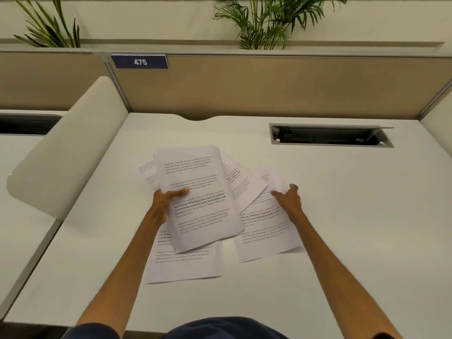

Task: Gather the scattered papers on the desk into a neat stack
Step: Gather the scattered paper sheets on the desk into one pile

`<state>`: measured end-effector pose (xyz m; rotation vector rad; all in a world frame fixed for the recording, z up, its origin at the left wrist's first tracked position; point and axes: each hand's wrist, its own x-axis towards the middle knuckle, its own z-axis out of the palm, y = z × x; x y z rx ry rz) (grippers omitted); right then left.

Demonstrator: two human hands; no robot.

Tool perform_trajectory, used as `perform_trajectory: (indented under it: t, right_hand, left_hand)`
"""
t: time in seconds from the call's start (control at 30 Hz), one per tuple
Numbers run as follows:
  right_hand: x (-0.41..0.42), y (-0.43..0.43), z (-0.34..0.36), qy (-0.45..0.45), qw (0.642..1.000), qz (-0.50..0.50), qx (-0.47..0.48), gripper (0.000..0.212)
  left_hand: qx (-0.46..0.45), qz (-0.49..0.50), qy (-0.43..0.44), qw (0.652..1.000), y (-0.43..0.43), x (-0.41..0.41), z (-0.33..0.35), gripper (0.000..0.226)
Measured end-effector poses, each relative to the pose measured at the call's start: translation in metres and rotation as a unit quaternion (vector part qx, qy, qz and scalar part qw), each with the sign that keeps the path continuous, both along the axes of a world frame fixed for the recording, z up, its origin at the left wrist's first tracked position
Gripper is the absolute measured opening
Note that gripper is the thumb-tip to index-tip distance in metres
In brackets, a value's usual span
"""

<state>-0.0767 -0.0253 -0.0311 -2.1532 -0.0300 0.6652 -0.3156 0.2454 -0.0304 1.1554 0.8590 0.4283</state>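
Note:
My left hand [166,199] grips the left edge of a small bundle of printed white papers [198,192], thumb on top, holding it lifted above the white desk [342,192]. My right hand [289,198] rests with spread fingers on the upper edge of a printed sheet [266,233] lying on the desk at the right. Another sheet [186,265] lies flat below the bundle, near me. More sheets [241,184] fan out behind the bundle, partly hidden by it.
An open cable hatch [330,135] is sunk into the desk at the back right. A beige partition [269,89] with a blue 475 label [140,61] closes the back. A curved white divider [68,152] stands on the left. Plants [266,23] rise behind.

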Motion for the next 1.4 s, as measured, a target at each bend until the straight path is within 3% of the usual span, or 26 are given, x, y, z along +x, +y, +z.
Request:
perform_trajectory:
  t: [0.13, 0.4, 0.67, 0.8, 0.93, 1.03, 1.13, 1.23, 1.4]
  right_hand:
    - [0.015, 0.018, 0.005, 0.016, 0.999, 0.031, 0.023, 0.074]
    - [0.039, 0.056, 0.006, -0.043, 0.987, 0.151, -0.018, 0.057]
    - [0.05, 0.078, 0.005, -0.065, 0.98, 0.176, -0.071, 0.067]
    - [0.057, 0.077, 0.021, -0.118, 0.979, 0.145, -0.083, 0.041]
    - [0.069, 0.071, 0.061, -0.19, 0.978, 0.08, -0.036, 0.014]
    - [0.072, 0.069, 0.097, -0.241, 0.97, 0.04, 0.016, 0.012]
    - [0.066, 0.067, 0.13, -0.284, 0.955, 0.006, 0.091, 0.015]
    - [0.059, 0.064, 0.153, -0.293, 0.94, -0.058, 0.163, 0.031]
    - [0.055, 0.064, 0.142, -0.191, 0.938, -0.1, 0.272, 0.044]
  left_hand:
    - [-0.002, -0.009, -0.007, 1.0, -0.001, 0.005, -0.003, 0.066]
    - [-0.012, -0.008, 0.002, 1.0, 0.003, 0.013, -0.011, 0.067]
    - [-0.042, -0.011, 0.037, 0.998, 0.004, 0.028, -0.015, 0.058]
    - [-0.046, -0.008, 0.045, 0.998, 0.0, 0.032, -0.016, 0.054]
    - [-0.053, -0.002, 0.058, 0.997, -0.002, 0.033, -0.021, 0.055]
    - [-0.072, -0.007, 0.072, 0.995, -0.005, 0.033, -0.023, 0.06]
    - [-0.089, 0.0, 0.09, 0.992, -0.01, 0.035, -0.019, 0.053]
    - [-0.098, 0.013, 0.099, 0.99, -0.011, 0.039, -0.013, 0.044]
    - [-0.158, 0.019, 0.001, 0.987, -0.013, 0.041, -0.001, 0.077]
